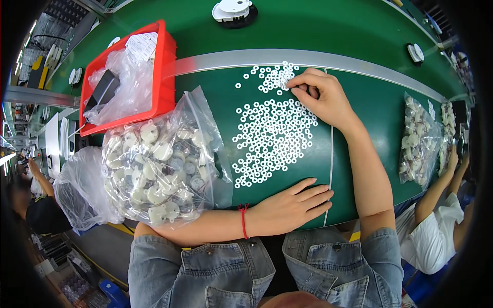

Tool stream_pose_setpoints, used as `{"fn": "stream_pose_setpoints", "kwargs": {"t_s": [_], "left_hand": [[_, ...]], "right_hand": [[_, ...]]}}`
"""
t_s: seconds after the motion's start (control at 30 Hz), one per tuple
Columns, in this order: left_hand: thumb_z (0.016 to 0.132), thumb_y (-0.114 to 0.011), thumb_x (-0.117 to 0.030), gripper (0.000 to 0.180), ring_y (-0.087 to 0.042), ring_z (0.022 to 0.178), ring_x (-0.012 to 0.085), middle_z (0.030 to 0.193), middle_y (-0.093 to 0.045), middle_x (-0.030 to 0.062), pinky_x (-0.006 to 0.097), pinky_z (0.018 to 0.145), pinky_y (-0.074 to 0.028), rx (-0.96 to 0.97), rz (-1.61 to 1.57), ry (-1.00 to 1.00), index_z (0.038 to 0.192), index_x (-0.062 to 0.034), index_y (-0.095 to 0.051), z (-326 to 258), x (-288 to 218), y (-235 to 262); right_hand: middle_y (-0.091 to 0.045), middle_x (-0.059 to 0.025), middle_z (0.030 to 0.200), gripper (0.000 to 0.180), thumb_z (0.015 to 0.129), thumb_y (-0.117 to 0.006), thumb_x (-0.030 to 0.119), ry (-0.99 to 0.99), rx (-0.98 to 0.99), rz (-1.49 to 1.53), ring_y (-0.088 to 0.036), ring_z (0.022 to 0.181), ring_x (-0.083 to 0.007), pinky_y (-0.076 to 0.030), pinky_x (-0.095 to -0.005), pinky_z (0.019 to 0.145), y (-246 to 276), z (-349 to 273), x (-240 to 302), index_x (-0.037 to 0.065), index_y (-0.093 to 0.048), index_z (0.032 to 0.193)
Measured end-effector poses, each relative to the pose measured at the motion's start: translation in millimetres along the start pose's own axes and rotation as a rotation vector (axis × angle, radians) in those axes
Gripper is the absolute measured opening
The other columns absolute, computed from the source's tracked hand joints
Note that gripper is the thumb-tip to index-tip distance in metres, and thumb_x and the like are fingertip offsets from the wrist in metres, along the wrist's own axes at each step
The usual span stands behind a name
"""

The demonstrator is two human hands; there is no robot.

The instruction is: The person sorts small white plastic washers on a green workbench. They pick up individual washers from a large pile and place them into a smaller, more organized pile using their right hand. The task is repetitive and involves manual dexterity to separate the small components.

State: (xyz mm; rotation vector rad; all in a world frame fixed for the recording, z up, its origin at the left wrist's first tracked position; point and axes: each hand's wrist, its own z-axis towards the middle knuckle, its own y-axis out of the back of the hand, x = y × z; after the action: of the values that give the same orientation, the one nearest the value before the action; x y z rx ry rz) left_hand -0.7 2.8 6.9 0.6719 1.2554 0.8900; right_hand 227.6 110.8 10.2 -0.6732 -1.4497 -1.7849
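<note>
A wide patch of small white rings (275, 136), washer-like, lies spread on the green table (352, 179) before me. Beyond it, near the metal rail, sits a smaller, denser heap of the same rings (275, 78). At the right side of that heap is my right hand (318, 95), its fingers curled and the thumb and fingertips drawn together; whether a ring is between them is too small to tell. Palm down near the table's front edge, my left hand (290, 208) lies flat with fingers spread, holding nothing. A red cord circles that wrist.
Left of the rings stands a clear bag (159, 169) full of white round parts with wires. Behind it, a red bin (167, 77) holds plastic film and a black box. White devices (233, 11) sit past the metal rail (221, 61). At right are another bag (418, 143) and another person's arms (436, 185).
</note>
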Motion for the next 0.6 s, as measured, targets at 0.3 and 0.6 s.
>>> {"fn": "stream_pose_setpoints", "kwargs": {"t_s": [0.3, 0.6], "left_hand": [[0.095, -0.058, -0.017, 0.049, -0.043, 0.148, 0.0243, 0.156, -0.051, 0.0111, 0.046, 0.125, -0.029, -0.011, -0.004, 0.004, 0.143, -0.0079, -0.058, 0, 0, -1], [0.095, -0.059, -0.016, 0.049, -0.044, 0.148, 0.0241, 0.156, -0.051, 0.0109, 0.045, 0.126, -0.028, 0.000, -0.001, 0.009, 0.143, -0.0080, -0.059, 0, -1, 1]], "right_hand": [[-0.062, -0.0030, 0.082, 0.012, 0.089, -0.078, 0.013, 0.046, -0.059, -0.060, -0.060, 0.067, -0.0180, -0.047, -0.0321, 0.061, -11, -1, 5, 0.009, -0.075, 0.100], [-0.056, -0.0003, 0.085, 0.008, 0.092, -0.071, 0.000, -0.044, -0.067, 0.079, -0.044, 0.064, -0.0057, -0.039, -0.0235, 0.059, 3, 4, -6, 0.000, -0.073, 0.100]]}}
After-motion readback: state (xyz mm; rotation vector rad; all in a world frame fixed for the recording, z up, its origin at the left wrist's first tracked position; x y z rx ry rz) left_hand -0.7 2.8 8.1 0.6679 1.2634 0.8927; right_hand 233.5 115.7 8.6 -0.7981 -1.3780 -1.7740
